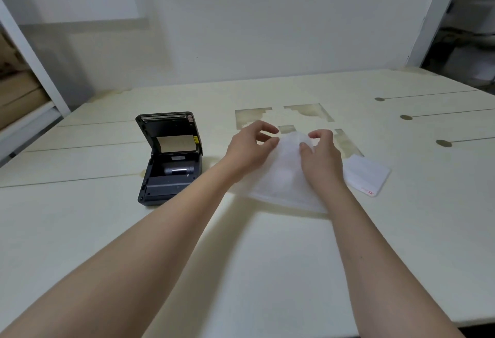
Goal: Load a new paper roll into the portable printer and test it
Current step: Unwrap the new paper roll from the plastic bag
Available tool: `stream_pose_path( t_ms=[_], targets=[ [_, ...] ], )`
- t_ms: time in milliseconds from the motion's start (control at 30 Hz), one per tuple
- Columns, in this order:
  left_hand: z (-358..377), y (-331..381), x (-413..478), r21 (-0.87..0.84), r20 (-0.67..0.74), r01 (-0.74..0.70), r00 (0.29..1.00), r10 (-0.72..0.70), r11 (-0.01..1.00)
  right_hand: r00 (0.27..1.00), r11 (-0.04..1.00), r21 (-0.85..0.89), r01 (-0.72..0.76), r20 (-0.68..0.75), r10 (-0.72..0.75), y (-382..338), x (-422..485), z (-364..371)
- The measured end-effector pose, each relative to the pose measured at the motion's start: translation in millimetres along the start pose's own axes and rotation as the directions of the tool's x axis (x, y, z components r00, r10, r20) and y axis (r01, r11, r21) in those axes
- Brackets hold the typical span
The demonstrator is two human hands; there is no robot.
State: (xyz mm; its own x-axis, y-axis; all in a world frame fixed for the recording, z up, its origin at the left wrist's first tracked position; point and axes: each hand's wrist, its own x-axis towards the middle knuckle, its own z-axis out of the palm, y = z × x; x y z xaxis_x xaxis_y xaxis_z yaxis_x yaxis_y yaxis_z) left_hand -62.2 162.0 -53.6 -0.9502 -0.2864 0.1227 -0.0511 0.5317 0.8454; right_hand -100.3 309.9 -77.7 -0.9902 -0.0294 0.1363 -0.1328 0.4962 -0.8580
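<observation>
A dark grey portable printer (168, 161) stands on the table left of centre, its lid tipped up and its paper bay showing a grey roller. To its right lies a white translucent bag (284, 174) with something pale and round inside. My left hand (251, 147) pinches the bag's upper left edge. Gripping the bag's top right is my right hand (321, 153), with the thumb pressed on its surface. What the bag holds is too blurred to name.
A second flat white packet (367, 174) with a small red mark lies just right of the bag. The cream table (241, 257) has slots and round holes at the far right. Shelving with cardboard boxes (16, 91) stands at the left.
</observation>
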Motion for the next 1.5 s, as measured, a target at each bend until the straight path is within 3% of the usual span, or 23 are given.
stream_pose_path(
  t_ms=[67, 167, 233, 333, 433, 600, 700, 833, 967, 1133, 1333, 1500],
  targets=[
    [-6, 0, -6, 0.029, 0.11, 0.005, 0.994, -0.009, 1.0, 1.0, 1.0, -0.018, 0.013, -0.027, -0.013, 2, -1, 0],
    [-12, -6, -12, 0.203, 0.224, 0.051, 0.97, -0.097, 0.978, 0.999, 0.995, -0.092, 0.042, -0.007, -0.042, 1, 0, -2],
    [-14, -13, -12, 0.218, 0.138, 0.066, 0.986, -0.097, 0.974, 0.991, 0.982, -0.143, 0.124, 0.076, -0.113, -1, -1, -7],
    [-13, -21, -8, 0.218, 0.014, 0.079, 0.996, -0.084, 0.973, 0.925, 0.964, -0.121, 0.238, 0.329, -0.187, -4, -9, -20],
    [-10, -25, -5, 0.254, -0.002, 0.087, 0.996, -0.09, 0.963, 0.843, 0.96, -0.129, 0.25, 0.517, -0.15, -1, -20, -26],
    [-11, -19, -7, 0.175, 0.023, 0.095, 0.995, -0.1, 0.98, 0.911, 0.986, -0.021, 0.164, 0.386, -0.143, 1, -20, -23],
    [-20, -10, -16, 0.04, 0.169, 0.106, 0.979, -0.112, 0.994, 0.941, 0.979, -0.087, 0.185, 0.302, -0.151, -4, -18, -21],
    [-27, -6, -22, 0.022, 0.325, 0.067, 0.943, -0.07, 0.998, 0.985, 0.984, -0.118, 0.132, 0.131, -0.116, -2, -11, -15],
    [-16, -17, -19, -0.004, 0.169, 0.057, 0.984, -0.055, 0.998, 0.99, 0.995, -0.016, 0.102, 0.097, -0.1, 2, -13, -10],
    [0, -27, -15, 0.062, -0.065, 0.114, 0.992, -0.11, 0.992, 0.946, 0.958, -0.006, 0.286, 0.165, -0.281, -2, -18, -14],
    [5, -27, -10, 0.078, -0.218, 0.142, 0.968, -0.122, 0.987, 0.843, 0.89, -0.008, 0.456, 0.324, -0.429, -10, -24, -18],
    [9, -29, -8, 0.054, -0.256, 0.169, 0.955, -0.15, 0.984, 0.861, 0.884, -0.198, 0.423, 0.394, -0.323, -5, -24, -13]
  ],
)
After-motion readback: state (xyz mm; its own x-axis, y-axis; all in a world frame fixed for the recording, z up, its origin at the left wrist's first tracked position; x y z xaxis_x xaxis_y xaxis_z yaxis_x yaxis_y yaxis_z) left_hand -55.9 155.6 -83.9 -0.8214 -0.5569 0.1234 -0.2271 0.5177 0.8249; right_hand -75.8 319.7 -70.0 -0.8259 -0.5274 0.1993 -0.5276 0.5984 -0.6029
